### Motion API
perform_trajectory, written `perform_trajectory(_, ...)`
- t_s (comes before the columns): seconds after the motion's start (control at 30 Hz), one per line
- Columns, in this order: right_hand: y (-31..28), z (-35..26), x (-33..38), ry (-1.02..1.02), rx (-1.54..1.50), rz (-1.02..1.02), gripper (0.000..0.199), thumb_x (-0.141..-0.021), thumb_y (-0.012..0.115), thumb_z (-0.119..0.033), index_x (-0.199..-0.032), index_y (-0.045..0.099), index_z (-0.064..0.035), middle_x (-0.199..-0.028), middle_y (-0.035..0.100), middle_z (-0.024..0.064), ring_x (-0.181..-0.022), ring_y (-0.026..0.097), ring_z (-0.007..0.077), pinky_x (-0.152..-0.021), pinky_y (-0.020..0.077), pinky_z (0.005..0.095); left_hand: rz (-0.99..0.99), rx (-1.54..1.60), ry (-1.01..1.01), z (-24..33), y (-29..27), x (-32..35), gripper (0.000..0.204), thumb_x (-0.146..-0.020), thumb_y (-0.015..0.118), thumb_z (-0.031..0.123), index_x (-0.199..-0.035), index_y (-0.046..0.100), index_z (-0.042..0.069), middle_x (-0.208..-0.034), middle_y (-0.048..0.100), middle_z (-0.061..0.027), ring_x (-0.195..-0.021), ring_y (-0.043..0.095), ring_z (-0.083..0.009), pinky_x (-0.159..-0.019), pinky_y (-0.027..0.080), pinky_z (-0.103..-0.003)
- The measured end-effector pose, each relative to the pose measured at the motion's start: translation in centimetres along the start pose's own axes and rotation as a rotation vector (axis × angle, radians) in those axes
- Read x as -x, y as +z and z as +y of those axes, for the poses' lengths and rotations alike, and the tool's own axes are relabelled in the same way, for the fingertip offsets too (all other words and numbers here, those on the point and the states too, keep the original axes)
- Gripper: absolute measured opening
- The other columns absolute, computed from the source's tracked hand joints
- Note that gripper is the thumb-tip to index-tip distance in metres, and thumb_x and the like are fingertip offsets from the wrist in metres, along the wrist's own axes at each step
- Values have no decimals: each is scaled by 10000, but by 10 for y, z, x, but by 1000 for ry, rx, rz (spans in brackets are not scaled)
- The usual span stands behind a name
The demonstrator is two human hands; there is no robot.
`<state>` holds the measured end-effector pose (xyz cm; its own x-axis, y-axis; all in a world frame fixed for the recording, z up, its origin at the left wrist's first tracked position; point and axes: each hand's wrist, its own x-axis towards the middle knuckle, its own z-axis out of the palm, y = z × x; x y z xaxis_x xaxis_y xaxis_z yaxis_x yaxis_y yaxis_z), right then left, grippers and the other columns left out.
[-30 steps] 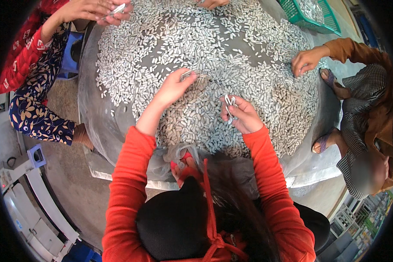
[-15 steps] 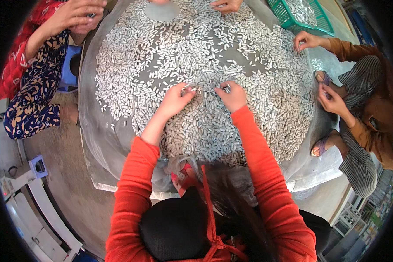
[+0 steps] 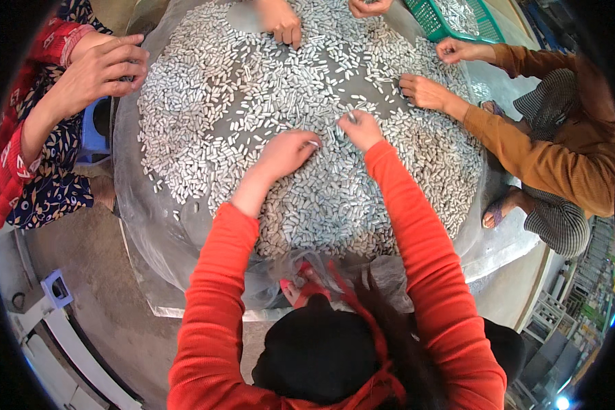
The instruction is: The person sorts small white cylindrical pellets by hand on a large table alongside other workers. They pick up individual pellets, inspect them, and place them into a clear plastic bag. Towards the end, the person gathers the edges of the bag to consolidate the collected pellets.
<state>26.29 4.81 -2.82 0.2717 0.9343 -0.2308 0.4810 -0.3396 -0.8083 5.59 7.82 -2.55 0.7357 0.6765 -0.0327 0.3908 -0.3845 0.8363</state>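
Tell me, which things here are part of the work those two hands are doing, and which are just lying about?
Part of the work:
- left hand, pinching a small silver piece
- right hand, fingers on another piece
- heap of small silver pieces
- grey table under the heap

Just lying about:
- green basket
- blue stool

Both hands reach over a grey table [image 3: 184, 225] heaped with small silvery pieces [image 3: 266, 89]. The left hand [image 3: 287, 152] and right hand [image 3: 360, 130] each pinch one piece. Other people's hands [image 3: 424, 90] sort nearby, beside a green basket [image 3: 436, 20].
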Motion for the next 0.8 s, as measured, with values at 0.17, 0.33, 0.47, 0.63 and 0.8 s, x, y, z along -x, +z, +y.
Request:
perform_trajectory(0.17,-44,-37,-9,220,-616,-269,108,-822,571,-164,-834,558,-57,-772,583,38,-653,533,120,-544,424,246,-130,-484,68,-5,-23,-2,279,-808,473,116,-1009,636,221,-869,603,-101,-821,601,-301,-692,485,-402)
perform_trajectory(0.33,-116,-91,9,245,-558,-539,142,-835,563,-111,-954,542,-36,-797,559,35,-690,535,108,-544,429,229,-212,-414,-30,-32,-70,30,259,-814,496,96,-1011,634,193,-851,608,-109,-824,605,-287,-700,476,-384)
perform_trajectory(0.47,-133,-116,28,347,-649,-686,237,-849,544,-122,-1065,534,-24,-819,563,56,-716,555,128,-573,461,254,-202,289,-185,-34,-80,37,187,-864,539,166,-1022,608,94,-814,598,-41,-726,557,-149,-626,436,-288)
perform_trajectory(0.63,-105,-86,20,408,-967,-817,198,-862,547,-182,-1001,549,-41,-799,555,50,-683,557,136,-572,474,273,-140,963,-580,48,-82,8,219,-900,515,291,-915,568,79,-757,515,15,-634,426,-70,-544,355,-207)
perform_trajectory(0.8,-57,-18,-9,278,-1012,-616,197,-862,568,-256,-911,548,-67,-701,528,2,-605,503,99,-508,415,246,-93,494,-753,29,-72,-24,355,-900,467,420,-812,575,93,-738,487,27,-621,410,-82,-521,336,-221)
